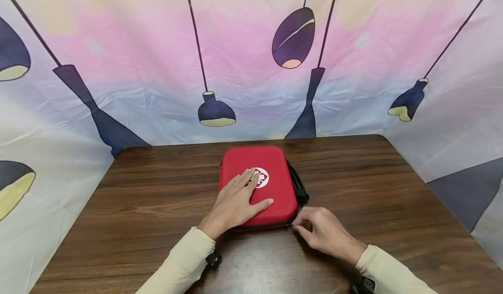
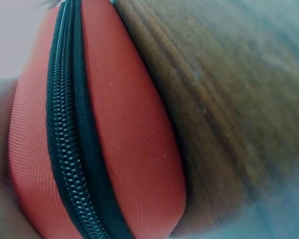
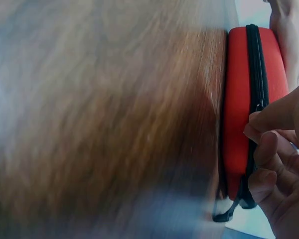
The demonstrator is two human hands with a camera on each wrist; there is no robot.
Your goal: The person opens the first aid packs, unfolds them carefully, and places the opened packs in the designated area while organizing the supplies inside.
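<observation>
A red zip-up case [image 1: 271, 160] with a white round emblem lies flat on the wooden table. Spread over its lid is my left hand [image 1: 233, 200], fingers straight and thumb out to the side. My right hand [image 1: 328, 230] is at the case's near right corner, thumb and forefinger pinching the zipper pull [image 3: 259, 107], which is mostly hidden by the fingertips. In the left wrist view the black zipper [image 2: 67, 144] runs along the side with its teeth meshed. A black strap handle [image 1: 298, 185] hangs from the case's right side.
The dark wooden table [image 1: 157, 206] has rounded back corners. Behind it and at both sides hangs a pastel cloth [image 1: 157, 45] printed with dark lamps. Black bands [image 1: 213, 258] sit at both wrists over cream sleeves.
</observation>
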